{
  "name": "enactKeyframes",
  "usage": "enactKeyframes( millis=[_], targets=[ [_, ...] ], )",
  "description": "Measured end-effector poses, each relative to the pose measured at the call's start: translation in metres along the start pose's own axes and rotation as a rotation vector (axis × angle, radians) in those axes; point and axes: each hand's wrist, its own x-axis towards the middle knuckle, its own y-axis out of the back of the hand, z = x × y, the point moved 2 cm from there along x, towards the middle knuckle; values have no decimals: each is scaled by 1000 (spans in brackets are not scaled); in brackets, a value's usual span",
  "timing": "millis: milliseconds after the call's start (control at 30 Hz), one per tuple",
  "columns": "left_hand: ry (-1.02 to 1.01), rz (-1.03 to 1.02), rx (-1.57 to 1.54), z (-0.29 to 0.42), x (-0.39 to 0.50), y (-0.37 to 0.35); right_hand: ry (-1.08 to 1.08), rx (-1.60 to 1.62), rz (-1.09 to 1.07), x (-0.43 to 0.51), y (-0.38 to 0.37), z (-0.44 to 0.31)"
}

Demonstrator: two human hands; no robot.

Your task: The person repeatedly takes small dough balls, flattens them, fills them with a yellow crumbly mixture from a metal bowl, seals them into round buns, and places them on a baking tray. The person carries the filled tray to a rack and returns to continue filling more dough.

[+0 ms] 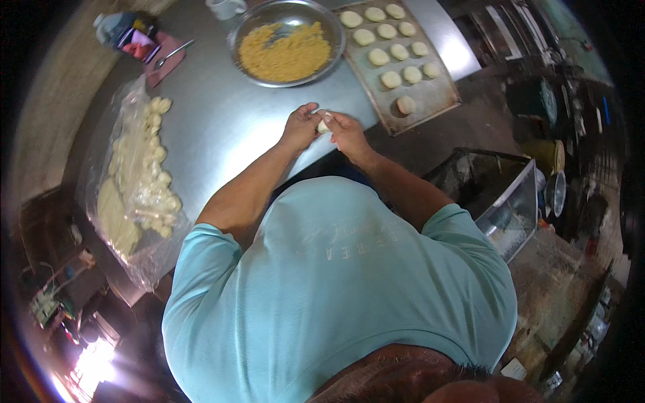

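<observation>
Between my two hands is a small pale piece of dough (324, 124), held above the near edge of the steel table (221, 131). My left hand (301, 127) grips it from one side, and the fingers of my right hand (347, 132) pinch it from the other. Beyond my hands stands a metal bowl (336, 60) with crumbly yellow filling (284, 58) inside. To the right lies a baking tray (428, 103) with rows of round flattened dough pieces (391, 79) on it. One piece (405, 105) sits alone in the nearest row.
At left, dough balls (157, 153) and a flat dough slab (115, 216) lie under clear plastic sheeting (133, 176). A spoon (174, 54) rests on a pink cloth (164, 68), near a phone (138, 46) and a bottle (113, 30). A white mug (225, 8) stands behind. A metal-framed bin (509, 201) is at lower right.
</observation>
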Motion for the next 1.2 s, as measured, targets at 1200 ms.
enactKeyframes(
  millis=[1200],
  targets=[
    [-358, 330, 1616, 17, 36, -25, 141, -1464, 309, -3, 270, 47]
  ],
)
